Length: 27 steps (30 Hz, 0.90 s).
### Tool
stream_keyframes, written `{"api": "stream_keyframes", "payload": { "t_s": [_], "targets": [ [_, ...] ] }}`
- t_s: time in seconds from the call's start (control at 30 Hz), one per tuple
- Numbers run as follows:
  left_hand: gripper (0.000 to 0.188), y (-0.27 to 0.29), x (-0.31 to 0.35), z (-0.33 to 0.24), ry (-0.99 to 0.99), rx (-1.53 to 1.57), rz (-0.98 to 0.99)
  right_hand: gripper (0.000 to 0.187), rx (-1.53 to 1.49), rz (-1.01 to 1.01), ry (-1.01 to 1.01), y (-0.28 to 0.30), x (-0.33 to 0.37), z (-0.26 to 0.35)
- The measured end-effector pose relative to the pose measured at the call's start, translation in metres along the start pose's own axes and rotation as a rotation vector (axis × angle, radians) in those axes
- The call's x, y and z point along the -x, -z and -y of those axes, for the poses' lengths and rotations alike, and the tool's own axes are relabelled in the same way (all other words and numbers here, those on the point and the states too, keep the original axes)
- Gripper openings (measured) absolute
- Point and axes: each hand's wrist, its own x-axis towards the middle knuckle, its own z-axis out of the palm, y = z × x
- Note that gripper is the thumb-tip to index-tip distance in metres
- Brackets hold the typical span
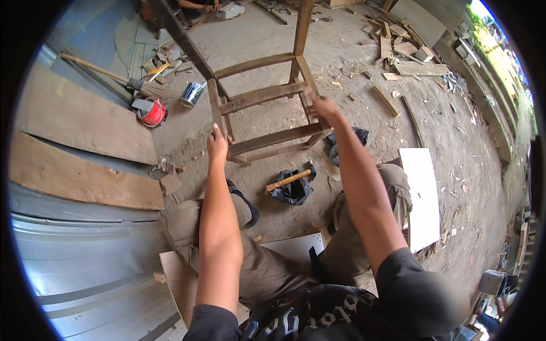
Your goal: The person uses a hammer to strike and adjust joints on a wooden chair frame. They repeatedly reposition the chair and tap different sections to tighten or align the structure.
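Note:
A wooden chair frame (261,98), dark brown with bare rails and no seat, stands on the dirt floor before me. My left hand (217,143) is closed round its left side rail near the front corner. On the right side rail, my right hand (323,108) grips the wood; its fingers are slightly blurred. Between my feet, a hammer (289,181) with a wooden handle lies across a black plastic bag (294,196). Another black plastic bag (358,136) sits beyond my right knee, partly hidden by my forearm.
At left are a red bucket (152,112), a metal can (191,94), a broom (96,67) and wide wooden boards (85,176). A white board (421,199) lies by my right leg. Scrap wood (406,51) is piled at far right. Another person's hand (211,8) shows at the top.

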Motion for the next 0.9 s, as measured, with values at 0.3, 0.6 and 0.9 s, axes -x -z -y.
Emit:
{"api": "stream_keyframes", "payload": {
  "t_s": [0.3, 0.6, 0.9],
  "targets": [
    [0.076, 0.053, -0.026, 0.062, -0.132, -0.11, -0.179, 0.056, 0.159, -0.225, 0.551, -0.046, 0.1, 0.04],
    [0.087, -0.002, -0.007, 0.032, 0.148, 0.361, 0.12, 0.03, 0.1, -0.237, 0.857, -0.024, 0.221, 0.12],
    [0.076, 0.005, -0.024, 0.034, 0.004, 0.621, 0.234, 0.026, 0.1, -0.171, 0.976, -0.019, 0.269, 0.131]
  ]
}}
